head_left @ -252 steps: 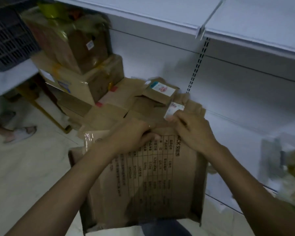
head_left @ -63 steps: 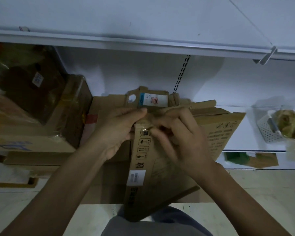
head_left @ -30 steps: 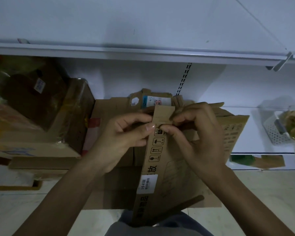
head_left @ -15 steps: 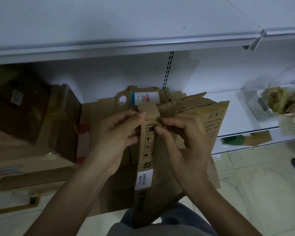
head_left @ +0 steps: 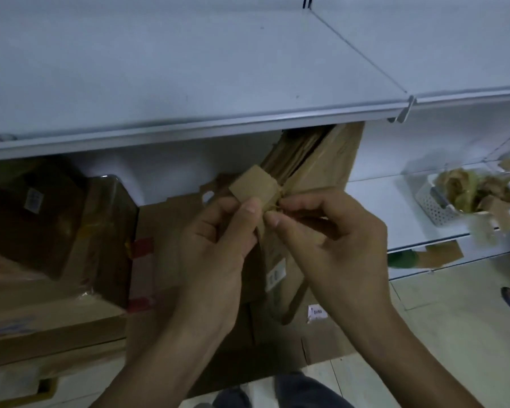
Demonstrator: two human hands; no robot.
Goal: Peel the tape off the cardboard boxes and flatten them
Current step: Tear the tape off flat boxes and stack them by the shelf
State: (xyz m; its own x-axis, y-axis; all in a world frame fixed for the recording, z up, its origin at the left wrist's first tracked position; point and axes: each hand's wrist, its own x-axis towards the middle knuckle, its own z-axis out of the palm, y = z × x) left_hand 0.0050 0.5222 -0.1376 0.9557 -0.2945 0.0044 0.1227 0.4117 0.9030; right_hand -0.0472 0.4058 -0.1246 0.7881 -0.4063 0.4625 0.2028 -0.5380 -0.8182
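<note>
Pinching a brown tape strip (head_left: 255, 188) at its near end, the left hand (head_left: 215, 248) and right hand (head_left: 333, 240) meet fingertip to fingertip over the folded cardboard box (head_left: 312, 169); beyond the box, the white shelf (head_left: 189, 83) overhangs it.

We see a matt brown cardboard box (head_left: 280, 254); smooth white painted metal shelf (head_left: 189, 69); perforated white plastic basket (head_left: 433, 201).

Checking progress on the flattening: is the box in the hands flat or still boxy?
Flat: the box shows as a thin folded slab standing on edge, pinched at its top by left hand and right hand.
</note>
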